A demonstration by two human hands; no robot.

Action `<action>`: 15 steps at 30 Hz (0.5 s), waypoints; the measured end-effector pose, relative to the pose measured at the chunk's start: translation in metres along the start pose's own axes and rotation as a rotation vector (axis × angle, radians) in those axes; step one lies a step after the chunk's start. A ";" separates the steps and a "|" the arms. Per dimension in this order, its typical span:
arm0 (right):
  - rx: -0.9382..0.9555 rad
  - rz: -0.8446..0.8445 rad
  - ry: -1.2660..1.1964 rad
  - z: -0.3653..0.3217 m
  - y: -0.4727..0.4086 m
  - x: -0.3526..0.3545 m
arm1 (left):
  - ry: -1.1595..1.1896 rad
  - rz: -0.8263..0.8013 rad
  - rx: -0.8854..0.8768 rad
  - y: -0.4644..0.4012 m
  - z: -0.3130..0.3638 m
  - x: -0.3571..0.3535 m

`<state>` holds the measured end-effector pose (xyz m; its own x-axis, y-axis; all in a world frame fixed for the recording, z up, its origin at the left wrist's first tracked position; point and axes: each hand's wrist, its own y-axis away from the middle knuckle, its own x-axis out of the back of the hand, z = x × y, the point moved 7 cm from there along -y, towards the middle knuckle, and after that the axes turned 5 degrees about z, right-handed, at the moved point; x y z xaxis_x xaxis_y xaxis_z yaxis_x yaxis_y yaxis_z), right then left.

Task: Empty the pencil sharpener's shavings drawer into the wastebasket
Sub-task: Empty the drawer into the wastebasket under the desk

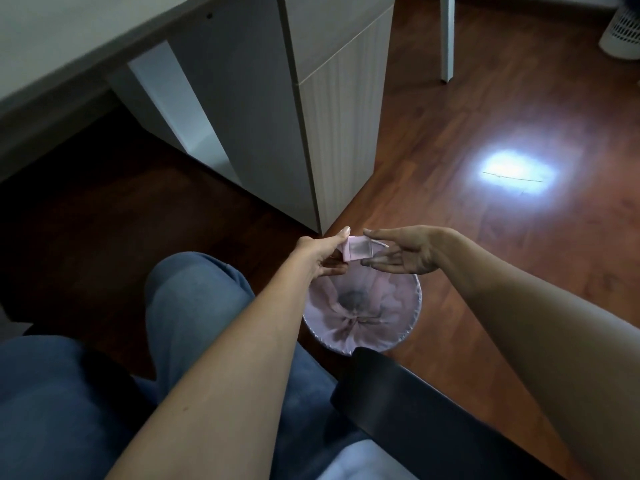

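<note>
My left hand [320,254] pinches a small pink shavings drawer [358,249] between thumb and fingers, its open side facing up towards me. It hangs above the far rim of the round wastebasket [414,318], which is lined with a pale pink bag and has a dark heap of shavings at its bottom. My right hand [403,254] is flat and open, fingers stretched towards the drawer's right side, its fingertips at or just short of the drawer. The sharpener body is not in view.
A white desk leg and cabinet [332,126] stand just beyond the basket. A black chair armrest [408,393] lies near right, my legs in blue trousers [194,306] on the left. On the wooden floor sits a bright light patch [516,171], and a white fan base [623,32] stands far right.
</note>
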<state>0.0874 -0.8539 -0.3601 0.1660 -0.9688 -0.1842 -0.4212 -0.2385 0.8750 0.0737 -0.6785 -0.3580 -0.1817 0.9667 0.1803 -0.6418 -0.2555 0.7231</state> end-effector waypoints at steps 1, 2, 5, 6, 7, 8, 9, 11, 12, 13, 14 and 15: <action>0.018 -0.009 0.001 -0.001 0.001 -0.001 | 0.015 -0.013 -0.016 -0.001 0.001 0.001; 0.038 -0.022 0.006 -0.002 0.000 -0.002 | 0.032 -0.026 -0.037 -0.002 0.002 0.002; 0.102 -0.050 0.057 -0.005 -0.001 -0.004 | 0.070 -0.067 -0.121 -0.002 0.007 0.007; 0.130 -0.060 0.073 -0.007 0.000 -0.006 | 0.082 -0.083 -0.151 -0.002 0.009 0.010; 0.161 -0.074 0.077 -0.010 0.001 -0.007 | 0.098 -0.103 -0.179 -0.001 0.012 0.013; 0.196 -0.089 0.079 -0.013 0.002 -0.009 | 0.111 -0.128 -0.206 0.000 0.015 0.016; 0.236 -0.101 0.091 -0.017 0.004 -0.011 | 0.105 -0.151 -0.233 0.001 0.019 0.019; 0.310 -0.117 0.121 -0.026 0.007 -0.013 | 0.061 -0.189 -0.285 0.006 0.027 0.025; 0.342 -0.125 0.136 -0.031 0.009 -0.015 | 0.042 -0.201 -0.308 0.008 0.031 0.029; 0.371 -0.133 0.145 -0.036 0.010 -0.017 | 0.032 -0.214 -0.329 0.011 0.036 0.032; 0.399 -0.141 0.141 -0.042 0.012 -0.020 | 0.030 -0.225 -0.351 0.013 0.042 0.035; 0.433 -0.140 0.134 -0.048 0.015 -0.022 | 0.029 -0.237 -0.376 0.014 0.048 0.039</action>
<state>0.1205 -0.8324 -0.3213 0.3497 -0.9146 -0.2029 -0.7146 -0.4004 0.5736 0.0930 -0.6438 -0.3089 -0.0149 0.9998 0.0161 -0.8934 -0.0205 0.4487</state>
